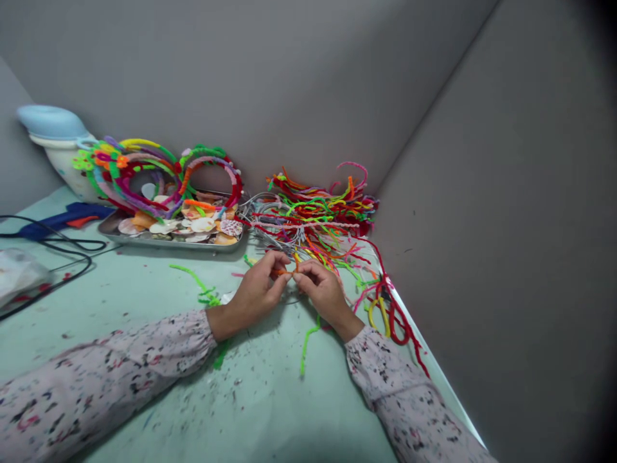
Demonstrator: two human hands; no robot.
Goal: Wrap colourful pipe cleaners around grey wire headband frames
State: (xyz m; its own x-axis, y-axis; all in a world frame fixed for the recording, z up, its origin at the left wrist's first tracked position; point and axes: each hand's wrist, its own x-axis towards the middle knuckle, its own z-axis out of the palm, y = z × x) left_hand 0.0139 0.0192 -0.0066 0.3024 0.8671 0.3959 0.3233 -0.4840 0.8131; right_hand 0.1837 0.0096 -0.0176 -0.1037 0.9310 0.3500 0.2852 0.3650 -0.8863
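Near the middle of the view, my left hand [260, 288] and my right hand [324, 289] meet, thumbs and fingers pinched. Between them is a short orange pipe cleaner [280, 272], gripped by both hands; a yellow-orange end stands up by my right fingertips. Under my right hand a green pipe cleaner [304, 350] lies on the table, and a curled green one [195, 278] lies left of my left hand. Just beyond my hands spreads a heap of many-coloured pipe cleaners [328, 209].
A metal tray [176, 243] holds shells, with fuzzy headbands [144, 173] over it. Further left are a white container with a blue lid [53, 122], a blue tool [58, 220], black cables [72, 247] and a white bag [19, 273]. Red strands [400, 328] line the right edge beside a grey wall.
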